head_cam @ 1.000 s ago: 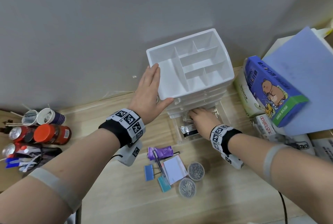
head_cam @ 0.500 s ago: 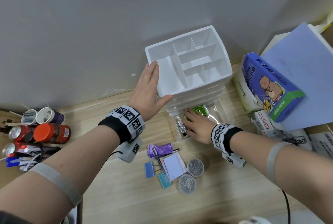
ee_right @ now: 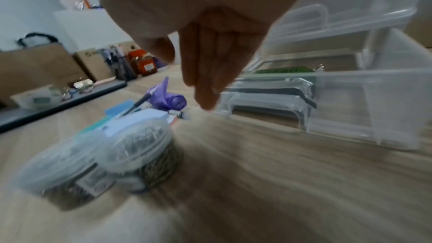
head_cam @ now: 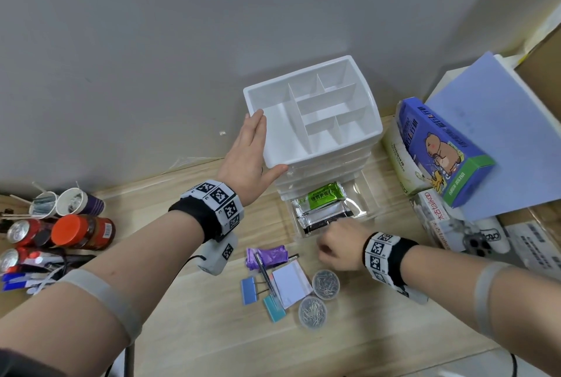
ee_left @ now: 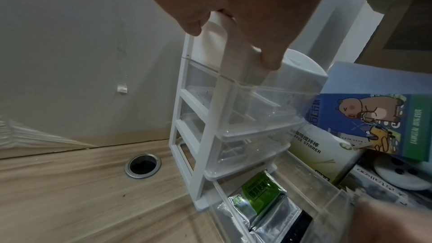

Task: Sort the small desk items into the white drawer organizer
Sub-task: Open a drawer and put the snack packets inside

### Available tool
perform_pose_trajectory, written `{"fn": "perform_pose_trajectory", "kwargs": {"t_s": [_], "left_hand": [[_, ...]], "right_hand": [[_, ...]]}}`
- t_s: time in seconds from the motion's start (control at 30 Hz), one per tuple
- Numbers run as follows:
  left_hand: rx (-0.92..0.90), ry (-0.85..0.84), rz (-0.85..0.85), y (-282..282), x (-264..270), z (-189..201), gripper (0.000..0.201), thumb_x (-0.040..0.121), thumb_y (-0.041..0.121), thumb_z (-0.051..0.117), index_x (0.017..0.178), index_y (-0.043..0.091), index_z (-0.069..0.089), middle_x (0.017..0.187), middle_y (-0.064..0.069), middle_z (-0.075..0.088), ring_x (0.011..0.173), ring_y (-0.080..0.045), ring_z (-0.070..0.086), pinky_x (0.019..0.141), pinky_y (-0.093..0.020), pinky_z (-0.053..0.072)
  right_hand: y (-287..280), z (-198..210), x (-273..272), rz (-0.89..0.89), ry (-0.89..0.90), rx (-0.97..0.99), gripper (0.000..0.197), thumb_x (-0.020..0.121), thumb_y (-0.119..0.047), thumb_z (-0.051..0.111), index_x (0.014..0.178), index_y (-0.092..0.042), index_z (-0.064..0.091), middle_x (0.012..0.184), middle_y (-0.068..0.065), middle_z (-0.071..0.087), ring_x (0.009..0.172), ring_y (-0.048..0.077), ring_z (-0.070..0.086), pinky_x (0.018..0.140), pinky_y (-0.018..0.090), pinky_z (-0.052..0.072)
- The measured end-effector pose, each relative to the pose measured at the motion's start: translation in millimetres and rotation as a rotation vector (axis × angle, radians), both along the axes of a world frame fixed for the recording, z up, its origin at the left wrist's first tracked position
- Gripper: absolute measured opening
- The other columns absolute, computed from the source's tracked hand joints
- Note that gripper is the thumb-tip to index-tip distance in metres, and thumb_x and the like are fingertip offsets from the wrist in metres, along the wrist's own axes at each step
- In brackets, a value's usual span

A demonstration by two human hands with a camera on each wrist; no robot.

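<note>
The white drawer organizer stands against the wall; its clear bottom drawer is pulled out and holds green and silver sachets. My left hand lies flat against the organizer's left front corner, thumb round the edge. My right hand hovers just in front of the drawer, fingers loosely extended downward, holding nothing. On the desk below lie a purple roll, a pen, a white notepad, blue clips and two round jars of pins.
Boxes and a blue carton crowd the right of the organizer. Cups, cans and an orange-lidded jar stand at the far left. A cable hole sits in the wooden desk left of the organizer.
My right hand has drawn back out of the bottom drawer toward the desk items, leaving the sachets uncovered. The left hand has stayed on the organizer.
</note>
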State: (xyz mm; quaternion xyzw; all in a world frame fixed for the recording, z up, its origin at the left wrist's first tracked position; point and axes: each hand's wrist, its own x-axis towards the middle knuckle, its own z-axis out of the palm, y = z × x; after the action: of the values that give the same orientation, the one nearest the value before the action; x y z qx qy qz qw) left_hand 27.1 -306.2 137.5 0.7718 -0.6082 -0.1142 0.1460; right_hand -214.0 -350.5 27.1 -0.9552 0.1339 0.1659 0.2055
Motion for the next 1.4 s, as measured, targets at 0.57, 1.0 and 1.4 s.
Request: {"fn": "perform_pose_trajectory", "kwargs": {"t_s": [0.57, 1.0, 1.4], "left_hand": [[0.010, -0.008, 0.001, -1, 0, 0, 0.094, 0.092, 0.044, 0.063, 0.156, -0.001, 0.010, 0.166, -0.011, 0.006, 0.154, -0.027, 0.006, 0.124, -0.038, 0.020], [-0.010, -0.007, -0.018, 0, 2, -3, 0.093, 0.093, 0.045, 0.061, 0.156, 0.001, 0.008, 0.167, -0.010, 0.002, 0.155, -0.025, 0.004, 0.125, -0.041, 0.018], [-0.038, 0.045, -0.032, 4, 1, -7, 0.088, 0.093, 0.045, 0.061, 0.156, 0.008, 0.012, 0.168, -0.006, -0.006, 0.153, -0.023, 0.012, 0.121, -0.041, 0.025]], "right_hand": [[-10, -17, 24, -0.303, 0.107, 0.045, 0.036, 0.088, -0.027, 0.057, 0.121, -0.015, 0.053, 0.105, 0.010, 0.067, 0.087, 0.031, 0.065, 0.072, 0.036, 0.053], [-26, -14, 30, -0.233, 0.084, 0.156, 0.043, 0.083, -0.030, 0.066, 0.121, -0.014, 0.053, 0.116, 0.010, 0.058, 0.100, 0.033, 0.062, 0.080, 0.042, 0.054], [111, -16, -14, 0.266, 0.320, -0.071, 0.078, 0.073, -0.052, 0.077, 0.133, -0.028, 0.034, 0.142, 0.019, 0.024, 0.121, 0.040, 0.032, 0.083, 0.053, 0.049]]}}
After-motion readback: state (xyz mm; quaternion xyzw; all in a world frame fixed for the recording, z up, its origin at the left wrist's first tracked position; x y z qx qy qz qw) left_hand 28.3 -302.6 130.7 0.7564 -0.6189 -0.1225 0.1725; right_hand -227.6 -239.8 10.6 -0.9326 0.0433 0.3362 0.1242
